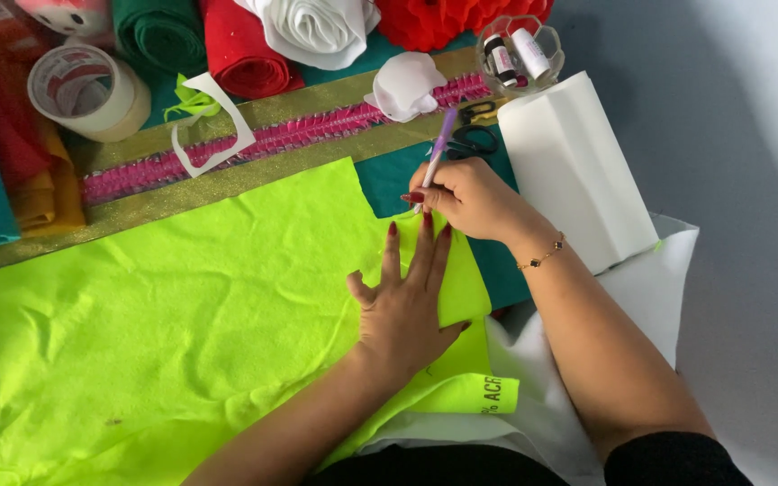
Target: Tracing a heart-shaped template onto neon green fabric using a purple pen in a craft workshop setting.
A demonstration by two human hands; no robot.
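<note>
While the left hand (404, 301) is lying flat with its fingers spread on a folded flap of neon yellow-green felt (164, 315), the right hand (461, 200) is pinching a purple pen (436, 155) closed between thumb and fingers, its tip touching the felt just beyond the left fingertips. In this single head view, the pen is leaning with its long axis running from the tip at the felt up and away toward the far edge of the bench, tilted slightly to the right. The felt sheet is covering most of the near-left part of the bench, its long side running left to right, with the flap folded over at its right end above a white sheet (641, 297).

Judging from how things lie, marking is only just getting under way: no drawn line is showing on the flap, though a faint one might be too thin to see, and the felt is looking uncut. The black scissors (472, 139) are lying untouched just beyond the right hand, beside a white roll (569, 171). A white paper cut-out (213, 126) is resting on the pink and gold trim (254, 144) toward the far edge, near a roll of tape (87, 90).
</note>
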